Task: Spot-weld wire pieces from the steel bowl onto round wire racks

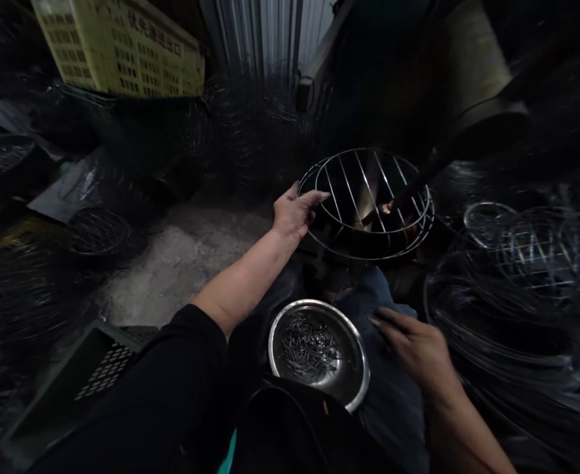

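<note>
My left hand (pixel 297 212) grips the left edge of a round wire rack (pixel 369 232), a double ring crossed by several thin bars. The rack is held out in front of me, around a copper-coloured tip (pixel 386 208) at the end of a dark rod. My right hand (pixel 415 345) is over my jeans-covered leg, right of a steel bowl (pixel 314 303). Its fingers stretch toward the bowl, slightly blurred, and I see nothing between them. Short metal wire pieces (pixel 307 349) lie heaped in the bowl, which sits in my lap.
Stacked wire rings and racks (pixel 517 329) crowd the right side. A dark machine arm (pixel 487 125) reaches in from the upper right. A yellow crate (pixel 136 49) stands at the upper left, and a green crate (pixel 97 368) lies at the lower left beside the concrete floor (pixel 171 257).
</note>
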The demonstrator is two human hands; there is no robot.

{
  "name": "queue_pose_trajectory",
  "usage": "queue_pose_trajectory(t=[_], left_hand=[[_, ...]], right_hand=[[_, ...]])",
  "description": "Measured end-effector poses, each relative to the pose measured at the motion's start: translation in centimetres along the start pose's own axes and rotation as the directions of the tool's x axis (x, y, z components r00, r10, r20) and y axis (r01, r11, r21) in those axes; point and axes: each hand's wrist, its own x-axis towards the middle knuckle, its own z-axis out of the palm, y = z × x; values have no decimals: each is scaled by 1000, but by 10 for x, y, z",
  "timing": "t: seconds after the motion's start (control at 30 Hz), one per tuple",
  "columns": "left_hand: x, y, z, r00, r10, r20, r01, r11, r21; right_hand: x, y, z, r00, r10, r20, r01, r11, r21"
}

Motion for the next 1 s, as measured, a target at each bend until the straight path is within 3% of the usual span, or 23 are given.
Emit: queue_pose_trajectory(t=[0.1,0.17,0.23,0.33,0.47,0.57,0.67,0.83,1.0], left_hand=[[-3,-1,-2,1000,27,-4,-27,1000,-4],[-3,-2,-2,999,46,5,-46,999,7],[-1,-2,-3,998,63,15,-63,998,10],[4,-1,-2,997,80,0,-80,997,-6],[11,1,-1,997,78,-1,-78,997,-4],[13,0,1,996,90,-11,-90,996,-14],[13,-1,2,997,77,-26,-77,997,-20],[12,1,2,999,37,-17,-37,999,-34],[9,5,2,999,32,-4,-32,998,-52]], right_hand=[[34,-31,-8,990,-4,-144,17,996,91],[59,-59,-10,965,-82,-250,86,996,4],[80,-84,-9,951,-142,-275,109,985,-130],[99,-106,0,930,-96,-354,35,984,-174],[103,-109,18,901,55,-431,-13,995,101],[100,-102,30,902,160,-401,-19,943,333],[96,-96,40,865,244,-438,-10,882,471],[91,-95,49,828,273,-490,54,831,554],[90,-98,50,796,232,-559,114,850,514]])
